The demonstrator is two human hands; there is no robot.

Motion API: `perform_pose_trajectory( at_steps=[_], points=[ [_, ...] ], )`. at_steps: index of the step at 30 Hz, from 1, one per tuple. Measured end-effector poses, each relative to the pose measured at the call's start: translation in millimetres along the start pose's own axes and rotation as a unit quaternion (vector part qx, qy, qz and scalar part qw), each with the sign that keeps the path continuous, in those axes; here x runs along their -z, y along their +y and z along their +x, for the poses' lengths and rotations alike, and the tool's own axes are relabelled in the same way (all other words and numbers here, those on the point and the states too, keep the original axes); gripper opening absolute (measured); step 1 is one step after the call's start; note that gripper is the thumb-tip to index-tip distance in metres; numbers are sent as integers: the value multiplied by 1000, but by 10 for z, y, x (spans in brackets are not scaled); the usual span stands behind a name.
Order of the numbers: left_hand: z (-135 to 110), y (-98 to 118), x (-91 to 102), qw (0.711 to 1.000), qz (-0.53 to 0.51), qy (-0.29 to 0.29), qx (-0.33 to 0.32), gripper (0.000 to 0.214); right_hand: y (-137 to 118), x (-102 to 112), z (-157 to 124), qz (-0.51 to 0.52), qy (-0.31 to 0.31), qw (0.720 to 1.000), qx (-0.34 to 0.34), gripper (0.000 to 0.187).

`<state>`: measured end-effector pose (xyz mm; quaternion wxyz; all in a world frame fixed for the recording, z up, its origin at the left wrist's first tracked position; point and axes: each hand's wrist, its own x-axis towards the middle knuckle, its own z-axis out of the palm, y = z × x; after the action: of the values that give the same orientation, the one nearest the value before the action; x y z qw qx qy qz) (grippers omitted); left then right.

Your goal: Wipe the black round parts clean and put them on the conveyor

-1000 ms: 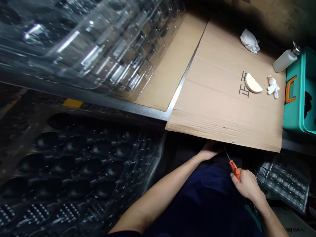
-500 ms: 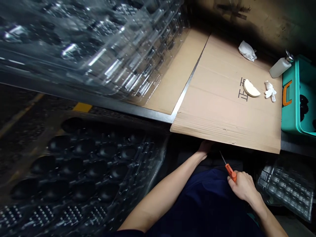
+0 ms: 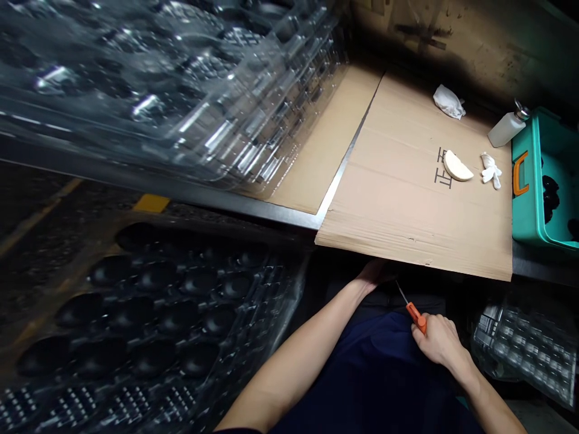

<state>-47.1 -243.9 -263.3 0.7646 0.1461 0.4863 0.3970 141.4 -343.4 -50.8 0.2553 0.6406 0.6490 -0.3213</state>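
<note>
Two bare hands work at the near edge of the bench, over a navy garment (image 3: 380,380). The right hand (image 3: 438,339) is closed around an orange-handled utility knife (image 3: 415,316), its slim blade angled far and left toward the left hand (image 3: 373,276). The left hand reaches into shadow just below the cardboard edge; its fingers are obscured, so its grip cannot be determined.

Left of the arms, at a lower level, a clear moulded tray (image 3: 270,283) carries rows of black domed shapes. To the right, below the bench, sits a clear plastic tray (image 3: 527,340) with small raised cells.

A cardboard sheet (image 3: 384,199) covers the bench, its near edge overhanging. At its right edge stands a teal bin (image 3: 527,214) with an orange handle (image 3: 520,173); black pieces (image 3: 550,196) lie inside. A cream half-round pad (image 3: 458,167) partly covers printed characters (image 3: 443,176). Small white finger cots (image 3: 491,171) lie just right of it. Farther back are a metal-topped bottle (image 3: 505,130), tilted in view beside the bin, and a crumpled white cloth (image 3: 449,101). Stacked clear trays (image 3: 271,114) occupy the bench's left side.
</note>
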Motion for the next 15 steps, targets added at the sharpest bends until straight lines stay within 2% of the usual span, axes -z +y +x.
perform_pose_trajectory(
  at_steps=[3,8,15],
  points=[
    [-61,22,-49,999,-15,8,44,47,-7,-3,6,-1,0,1000,-7,35],
    [-147,57,-108,997,2,14,76,50,38,-61,-10,13,7,1000,-14,34],
    [-246,65,-112,994,79,-6,79,57,25,-139,-132,36,28,999,-2,27]
  ],
)
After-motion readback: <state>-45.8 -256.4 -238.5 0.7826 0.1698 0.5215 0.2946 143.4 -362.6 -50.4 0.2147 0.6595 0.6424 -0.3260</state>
